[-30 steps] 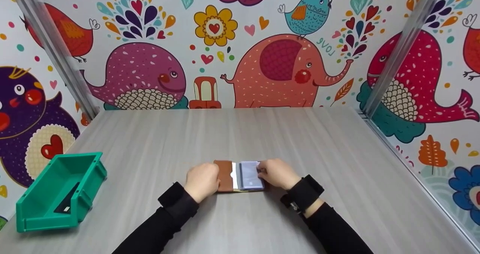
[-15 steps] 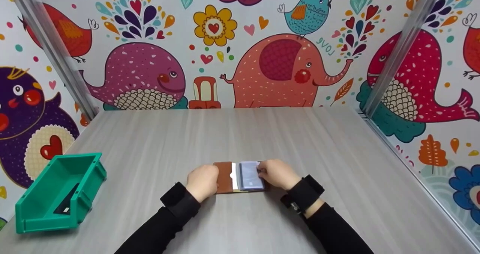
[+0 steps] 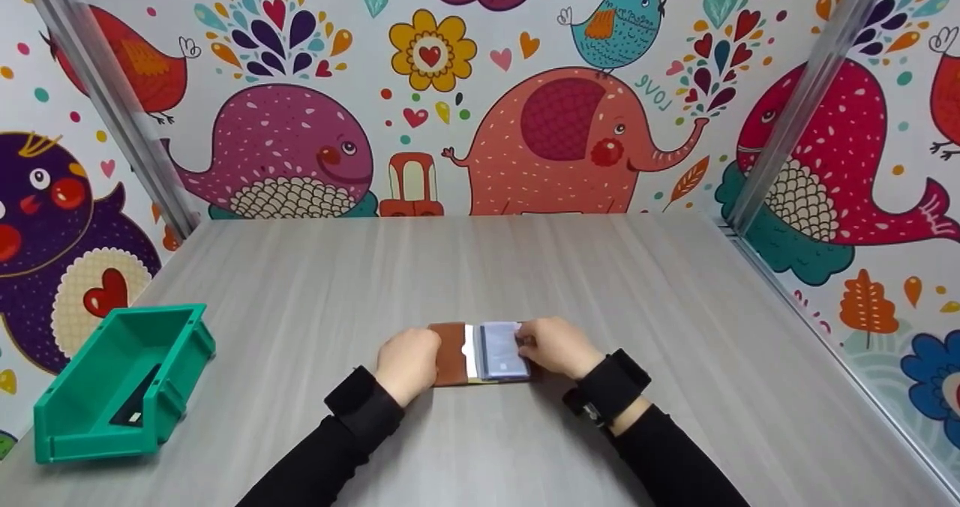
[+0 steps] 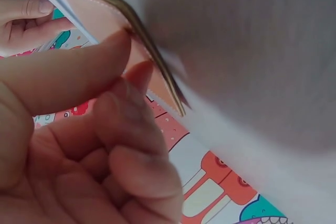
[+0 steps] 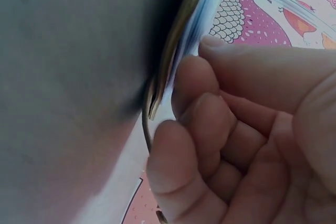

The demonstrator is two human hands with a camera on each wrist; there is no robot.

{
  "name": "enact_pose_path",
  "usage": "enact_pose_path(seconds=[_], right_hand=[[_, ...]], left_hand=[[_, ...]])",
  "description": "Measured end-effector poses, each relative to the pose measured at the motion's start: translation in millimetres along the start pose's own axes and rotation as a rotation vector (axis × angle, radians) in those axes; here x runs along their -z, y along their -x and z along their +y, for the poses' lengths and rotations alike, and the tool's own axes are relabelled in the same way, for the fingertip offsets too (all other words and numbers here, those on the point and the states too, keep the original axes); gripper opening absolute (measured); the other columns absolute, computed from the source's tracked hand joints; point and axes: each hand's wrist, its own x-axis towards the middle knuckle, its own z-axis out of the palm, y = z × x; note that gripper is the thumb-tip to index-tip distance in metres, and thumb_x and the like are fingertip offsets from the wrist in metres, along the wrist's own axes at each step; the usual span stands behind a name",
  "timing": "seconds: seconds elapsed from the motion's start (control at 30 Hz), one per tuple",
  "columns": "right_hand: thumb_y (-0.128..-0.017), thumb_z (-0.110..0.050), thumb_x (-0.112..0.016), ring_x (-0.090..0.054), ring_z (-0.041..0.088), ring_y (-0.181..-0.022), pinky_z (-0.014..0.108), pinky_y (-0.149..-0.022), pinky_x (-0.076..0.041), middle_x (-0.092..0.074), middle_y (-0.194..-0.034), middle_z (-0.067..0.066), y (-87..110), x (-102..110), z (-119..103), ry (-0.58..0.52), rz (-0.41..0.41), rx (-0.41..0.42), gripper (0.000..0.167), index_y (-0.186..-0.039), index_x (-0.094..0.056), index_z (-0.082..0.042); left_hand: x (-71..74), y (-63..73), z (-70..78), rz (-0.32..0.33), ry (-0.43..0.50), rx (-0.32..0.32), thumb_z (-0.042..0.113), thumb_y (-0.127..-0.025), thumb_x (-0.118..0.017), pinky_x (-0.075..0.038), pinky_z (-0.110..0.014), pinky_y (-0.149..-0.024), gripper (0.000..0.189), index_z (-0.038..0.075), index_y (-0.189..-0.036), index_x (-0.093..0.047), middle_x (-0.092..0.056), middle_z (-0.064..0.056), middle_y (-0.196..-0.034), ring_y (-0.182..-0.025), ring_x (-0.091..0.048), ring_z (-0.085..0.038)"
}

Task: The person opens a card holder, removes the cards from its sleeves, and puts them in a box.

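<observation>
- The card wallet (image 3: 450, 353) lies unfolded on the table (image 3: 480, 267), just below the centre of the head frame, between the hands; the unfolding counts as done.
- On its left side, a white insert (image 3: 470, 351) shows beside the brown pocket; on its right side are clear sleeves (image 3: 502, 349). These contents look in place, with none laid out on the table.
- The left hand (image 3: 407, 366), centre-left, has its fingers curled in and pinches the wallet's left edge between thumb and forefinger.
- The right hand (image 3: 564, 348), right of centre, pinches the wallet's right side by the sleeves, other fingers bent; whether it grips the cover too I cannot tell.
- The handling seems partway along: the wallet is spread and held at both ends, but not folded shut and not put away.
- The green bin (image 3: 97, 447), lower left, holds a dark item (image 3: 135, 398); both are well apart from the hands.
</observation>
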Motion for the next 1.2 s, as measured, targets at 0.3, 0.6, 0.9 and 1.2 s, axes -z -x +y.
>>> enact_pose_path(seconds=[0.3, 0.6, 0.9, 1.2], right_hand=[[-0.081, -0.006, -0.076, -0.054, 0.019, -0.067, 0.039, -0.064, -0.048, -0.061, -0.073, 0.004, 0.1, 1.9, 1.4, 0.035, 0.018, 0.039, 0.021, -0.101, -0.073, 0.002], [-0.083, -0.005, -0.074, -0.051, 0.015, -0.065, 0.035, -0.062, -0.047, -0.060, -0.073, 0.002, -6.1, 3.7, 0.4, 0.014, 0.036, 0.017, 0.024, -0.106, -0.073, 0.001], [-0.083, -0.002, -0.074, -0.066, 0.025, -0.080, 0.043, -0.074, -0.053, -0.072, -0.092, 0.012, -15.2, 0.6, 2.8, 0.027, 0.054, -0.019, 0.022, -0.105, -0.075, -0.002], [-0.083, -0.002, -0.074, -0.065, 0.025, -0.079, 0.043, -0.073, -0.053, -0.072, -0.090, 0.010, -15.7, 0.9, 4.6, 0.041, 0.063, -0.003, 0.024, -0.106, -0.075, -0.002]], left_hand=[[-2.2, 0.2, -2.3, 0.009, 0.018, -0.011, -0.007, -0.070, -0.076, -0.052, -0.042, -0.056, 0.019, 0.004, -0.068, -0.060, -0.061, -0.010, -0.067, -0.065, -0.063, -0.028], [-1.8, 0.7, -2.6, 0.014, 0.014, -0.005, -0.006, -0.069, -0.076, -0.052, -0.044, -0.058, 0.018, 0.003, -0.069, -0.061, -0.063, -0.012, -0.069, -0.067, -0.064, -0.031], [-1.6, 0.6, -4.1, 0.014, 0.023, -0.011, -0.005, -0.069, -0.077, -0.052, -0.044, -0.058, 0.019, 0.003, -0.069, -0.060, -0.062, -0.011, -0.069, -0.066, -0.063, -0.030], [-2.0, -0.4, -4.8, -0.003, 0.034, 0.020, -0.004, -0.069, -0.078, -0.052, -0.043, -0.059, 0.020, 0.004, -0.069, -0.060, -0.062, -0.009, -0.069, -0.066, -0.063, -0.029]])
